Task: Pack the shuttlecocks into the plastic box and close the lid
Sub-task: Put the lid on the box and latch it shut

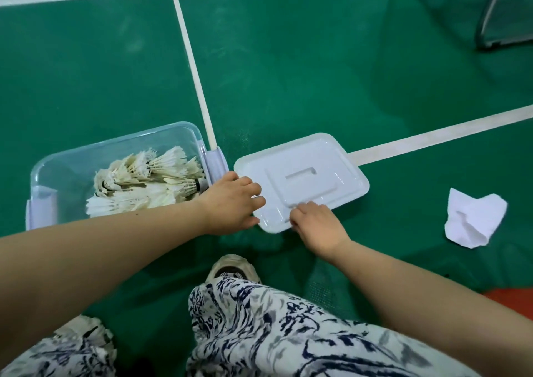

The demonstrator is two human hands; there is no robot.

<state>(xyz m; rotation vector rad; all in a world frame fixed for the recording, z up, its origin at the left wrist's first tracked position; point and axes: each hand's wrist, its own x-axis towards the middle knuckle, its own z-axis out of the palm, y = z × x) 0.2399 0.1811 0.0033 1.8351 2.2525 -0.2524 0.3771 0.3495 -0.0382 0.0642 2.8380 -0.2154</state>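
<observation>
Fingers of my left hand point(230, 203) lie slightly spread against the nine o'clock rim of the flat white plastic lid point(317, 168); those of my right hand point(317, 226) bunch and curl over its six o'clock rim, thumb hidden, so I cannot tell if they pinch. The lid lies on the green court floor point(288, 73) at three o'clock of the clear plastic box point(115, 142) holding the white feather shuttlecocks point(144, 183). I judge it light, thin, slightly bendy and slick: best lifted by opposite rims.
</observation>
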